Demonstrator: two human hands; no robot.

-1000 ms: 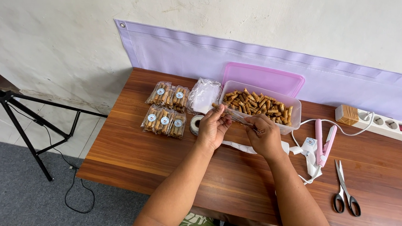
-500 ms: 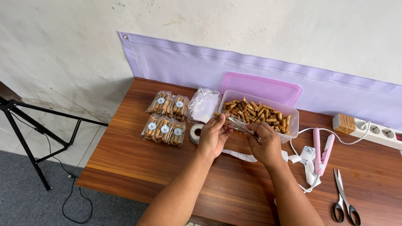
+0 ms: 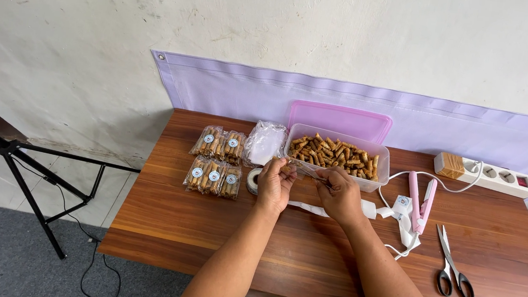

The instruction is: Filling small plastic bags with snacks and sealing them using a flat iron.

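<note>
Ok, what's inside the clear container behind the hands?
The clear plastic container holds a loose pile of brown rolled snack sticks. Its lower layers and bottom are covered by the pile.

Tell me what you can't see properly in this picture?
All from the head view:
- What the left hand and right hand pinch between them: something thin and clear, too small to tell.
- The white strip on the table: partly hidden under the right hand.
- The roll: half covered by the left hand.
- The sticker prints on the snack packs: too small.
</note>
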